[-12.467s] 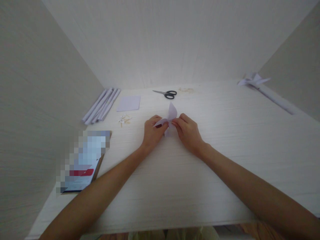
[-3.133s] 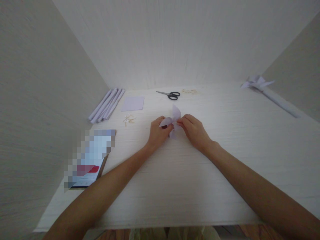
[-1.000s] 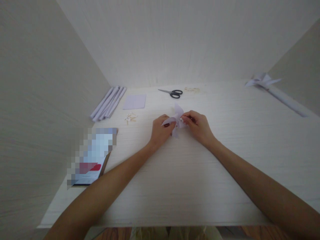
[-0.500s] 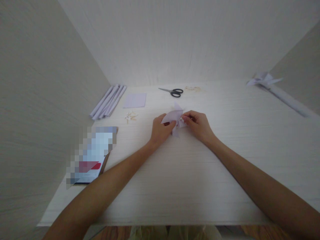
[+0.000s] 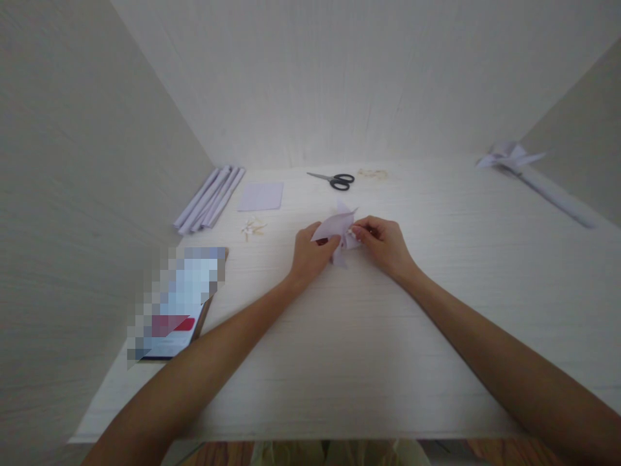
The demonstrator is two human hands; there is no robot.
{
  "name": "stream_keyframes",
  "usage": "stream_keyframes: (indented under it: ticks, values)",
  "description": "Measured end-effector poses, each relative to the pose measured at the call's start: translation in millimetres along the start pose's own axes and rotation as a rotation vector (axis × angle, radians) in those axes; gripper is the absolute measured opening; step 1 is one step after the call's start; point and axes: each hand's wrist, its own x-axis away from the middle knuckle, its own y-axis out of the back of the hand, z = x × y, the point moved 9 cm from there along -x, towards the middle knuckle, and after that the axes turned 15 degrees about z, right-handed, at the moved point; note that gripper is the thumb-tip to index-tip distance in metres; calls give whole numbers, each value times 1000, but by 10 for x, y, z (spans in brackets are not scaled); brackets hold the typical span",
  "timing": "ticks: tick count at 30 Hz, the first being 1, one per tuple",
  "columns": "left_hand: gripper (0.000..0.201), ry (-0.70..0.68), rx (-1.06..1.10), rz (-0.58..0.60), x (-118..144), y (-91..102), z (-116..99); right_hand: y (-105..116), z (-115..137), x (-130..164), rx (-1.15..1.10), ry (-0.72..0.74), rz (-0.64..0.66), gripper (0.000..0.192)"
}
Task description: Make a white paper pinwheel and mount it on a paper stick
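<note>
A pale lilac paper pinwheel head (image 5: 334, 226) with pointed blades is held over the middle of the table. My left hand (image 5: 313, 251) grips it from the left, thumb on top of the paper. From the right, the fingertips of my right hand (image 5: 381, 238) pinch near the pinwheel's centre. A small white bit shows at those fingertips, too small to name. Behind my hands lie black-handled scissors (image 5: 339, 181). A finished-looking pinwheel (image 5: 509, 155) on a rolled paper stick (image 5: 557, 194) lies at the right.
Several rolled paper sticks (image 5: 209, 199) lie at the back left beside a lilac paper square (image 5: 261, 196). Small white and tan pieces (image 5: 253, 228) sit in front of it. Thin tan pieces (image 5: 372, 174) lie right of the scissors. A phone (image 5: 187, 304) rests near my left forearm.
Both hands stay almost in place on the pinwheel head, with its blades slightly shifted. The whole view has moved very slightly.
</note>
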Motion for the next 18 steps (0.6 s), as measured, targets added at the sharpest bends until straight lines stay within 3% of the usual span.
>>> stream_keyframes:
  ticks: [10, 15, 18]
  values:
    - [11, 35, 41, -26, 3, 30, 50, 101, -5, 6, -116, 98, -95, 9]
    - [12, 46, 101, -49, 12, 58, 58, 76, -52, -8, -246, 126, -78, 6]
    - [12, 60, 109, -53, 15, 62, 59, 87, 4, 4, -199, 145, -80, 5]
